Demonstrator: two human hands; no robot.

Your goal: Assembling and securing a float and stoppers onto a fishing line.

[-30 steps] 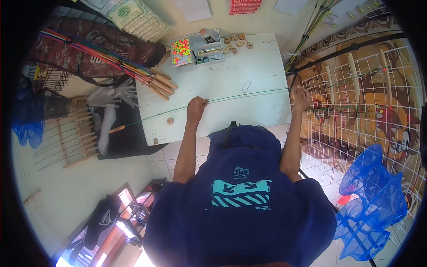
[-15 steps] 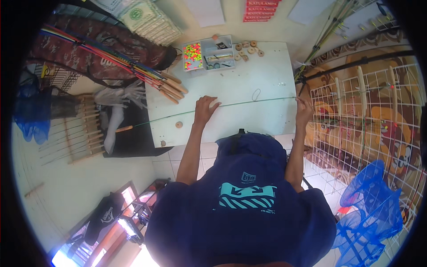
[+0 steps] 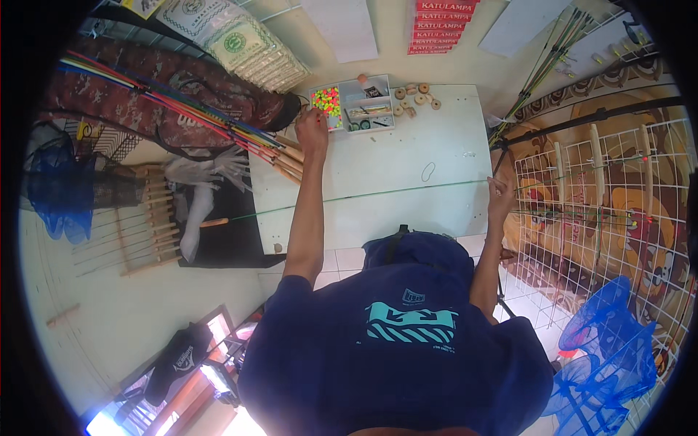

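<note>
A thin green fishing rod (image 3: 385, 194) lies slantwise across the white table (image 3: 407, 156). Its pale handle (image 3: 214, 222) sticks out past the table's left edge. At the far right end, my right hand (image 3: 500, 198) is closed round the thin part of the rod. My left hand (image 3: 313, 131) reaches over the back left of the table, at the near left edge of a compartment of small bright beads or floats (image 3: 327, 103). Its fingers look bent and slightly apart, with nothing visible between them. My left forearm passes over the rod and hides part of it.
The beads sit in a divided tray (image 3: 392, 116) with small tools and a bottle. Several cork rings (image 3: 416, 96) lie beside it. A bundle of coloured rods (image 3: 240, 138) reaches over the table's left corner. A white wire grid (image 3: 582, 182) stands right, blue nets (image 3: 611, 341) below it.
My left hand has moved from beside the rod, away from me, to the bead compartment. My right hand stays on the rod's end. The view has shifted slightly.
</note>
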